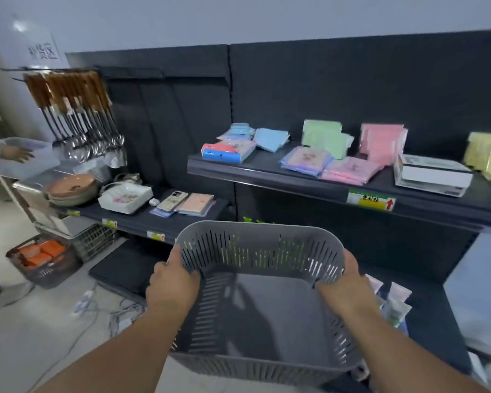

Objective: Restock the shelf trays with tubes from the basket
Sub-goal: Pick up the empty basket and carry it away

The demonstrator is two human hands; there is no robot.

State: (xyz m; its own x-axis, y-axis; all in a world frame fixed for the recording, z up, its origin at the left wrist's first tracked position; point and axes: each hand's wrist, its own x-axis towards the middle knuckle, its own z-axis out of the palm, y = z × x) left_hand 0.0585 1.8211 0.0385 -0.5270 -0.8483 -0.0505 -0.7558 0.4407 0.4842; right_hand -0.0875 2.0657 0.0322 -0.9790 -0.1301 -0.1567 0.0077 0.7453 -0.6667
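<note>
Against a pale grey wall [238, 18] stands dark grey metal shelving [352, 89]; tangled white cables [97, 307] lie on the light floor [26, 350].

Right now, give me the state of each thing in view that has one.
Basket: empty, held by both side walls.
Left hand: grips the basket's left wall.
Right hand: grips the basket's right wall.
Tubes: standing on the low shelf, outside the basket.
Ladles: hanging in a row.

Ladles [91, 137] hang at upper left. Pastel packets [323, 137] lie on the upper-right shelf [267, 177]. A brown crate [48, 275] of orange packs [40, 252] sits on the floor at lower left.
</note>
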